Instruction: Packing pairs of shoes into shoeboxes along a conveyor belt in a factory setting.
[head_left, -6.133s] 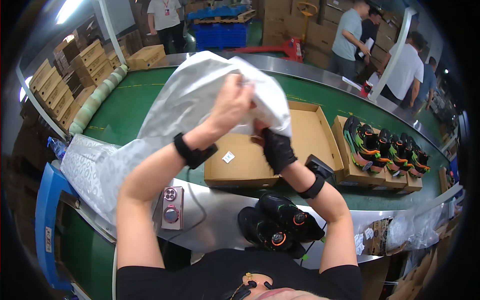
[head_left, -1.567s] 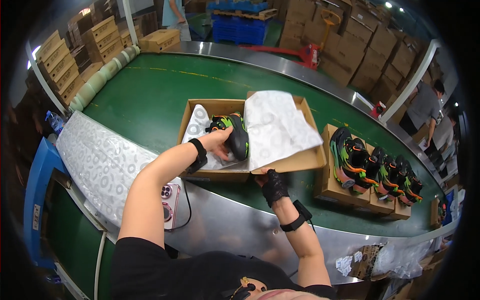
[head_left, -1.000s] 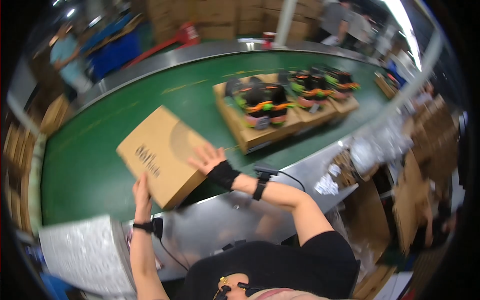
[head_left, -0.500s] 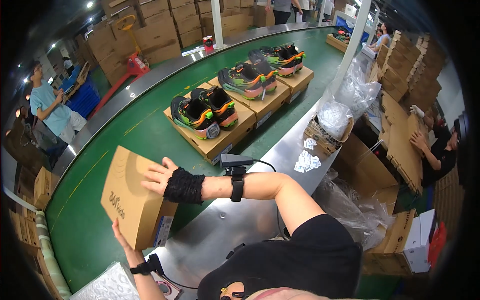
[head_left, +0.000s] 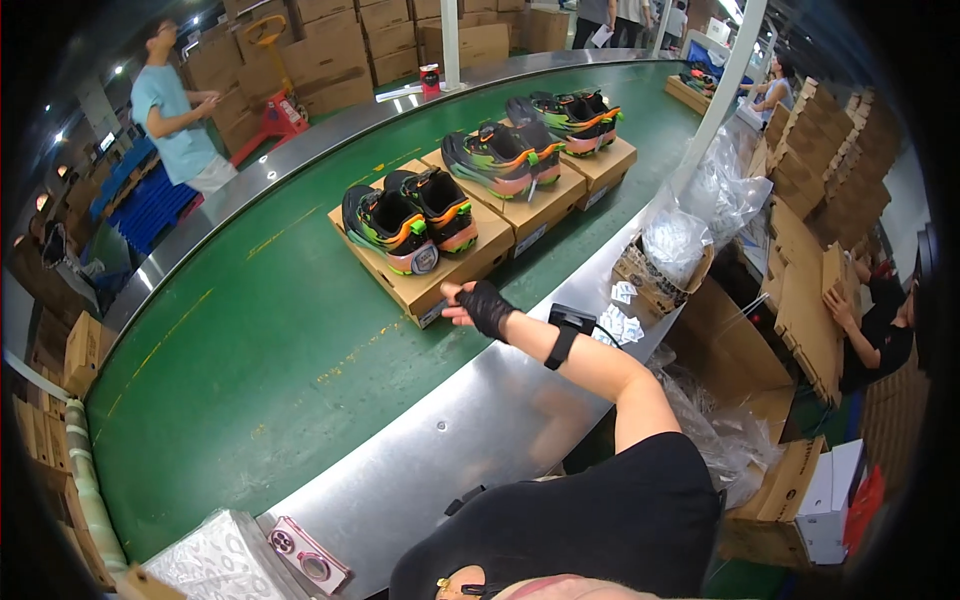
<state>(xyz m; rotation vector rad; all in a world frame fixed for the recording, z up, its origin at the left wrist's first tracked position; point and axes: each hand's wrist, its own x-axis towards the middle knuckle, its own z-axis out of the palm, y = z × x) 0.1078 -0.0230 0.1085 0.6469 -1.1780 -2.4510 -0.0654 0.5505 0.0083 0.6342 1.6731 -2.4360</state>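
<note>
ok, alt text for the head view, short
The person's right hand, in a black fingerless glove, reaches open toward the nearest cardboard shoebox topped with a pair of sneakers on a green conveyor belt; more boxes follow behind.

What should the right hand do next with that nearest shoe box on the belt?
Probably close the last gap and take hold of the nearest shoe box at its near corner. The right hand is open, fingers spread, just short of that corner, and the pair of shoes sits loose on top.
</note>
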